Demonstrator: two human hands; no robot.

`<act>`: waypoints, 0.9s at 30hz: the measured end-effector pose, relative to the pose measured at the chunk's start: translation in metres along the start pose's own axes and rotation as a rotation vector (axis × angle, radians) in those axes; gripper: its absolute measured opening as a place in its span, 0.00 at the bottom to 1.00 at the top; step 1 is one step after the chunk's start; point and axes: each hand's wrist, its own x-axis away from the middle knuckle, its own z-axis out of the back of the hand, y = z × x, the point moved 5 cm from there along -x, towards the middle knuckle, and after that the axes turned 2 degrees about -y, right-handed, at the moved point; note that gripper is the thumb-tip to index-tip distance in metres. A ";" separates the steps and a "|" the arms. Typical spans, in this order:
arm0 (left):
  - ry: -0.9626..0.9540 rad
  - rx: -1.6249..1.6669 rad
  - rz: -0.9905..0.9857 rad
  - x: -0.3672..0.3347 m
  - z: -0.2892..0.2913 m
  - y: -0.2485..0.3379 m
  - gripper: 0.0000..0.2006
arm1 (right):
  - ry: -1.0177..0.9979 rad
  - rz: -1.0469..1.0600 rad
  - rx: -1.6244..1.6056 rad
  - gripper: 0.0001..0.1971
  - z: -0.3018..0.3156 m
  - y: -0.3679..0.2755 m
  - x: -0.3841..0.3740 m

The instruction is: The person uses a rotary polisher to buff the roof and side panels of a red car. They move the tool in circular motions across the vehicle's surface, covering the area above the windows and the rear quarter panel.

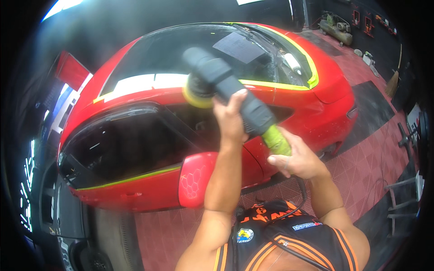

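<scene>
A black polisher (221, 77) with a yellow foam pad (195, 95) is held in both my hands. My left hand (230, 117) wraps the middle of its body, behind the head. At the rear, my right hand (300, 156) grips the end covered in yellow-green wrap (276, 141). The pad appears over the edge of the windshield (172, 54) of a red car (316, 108); whether it touches, I cannot tell. The polisher's head is blurred. Yellow-green masking tape (289, 86) borders the glass. A white bottle (292, 63) lies by the wipers.
The red side mirror (197, 179) sticks out near my left forearm. A black power cord (302, 194) hangs from the polisher and crosses my shirt. Red floor tiles (361, 167) lie under me. An air compressor (335, 29) and a broom (393, 81) stand farther off, at the right.
</scene>
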 end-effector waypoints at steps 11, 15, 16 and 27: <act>-0.106 0.080 0.231 0.031 -0.074 -0.098 0.27 | 0.236 0.069 -0.010 0.35 0.060 0.027 0.061; -0.168 0.080 0.295 0.043 -0.081 -0.110 0.30 | 0.301 0.083 -0.037 0.38 0.061 0.038 0.075; -0.174 0.080 0.301 0.044 -0.081 -0.110 0.30 | 0.300 0.086 -0.038 0.38 0.059 0.040 0.076; -0.131 0.100 0.198 0.026 -0.028 -0.048 0.28 | 0.195 0.087 0.065 0.37 0.000 0.015 0.045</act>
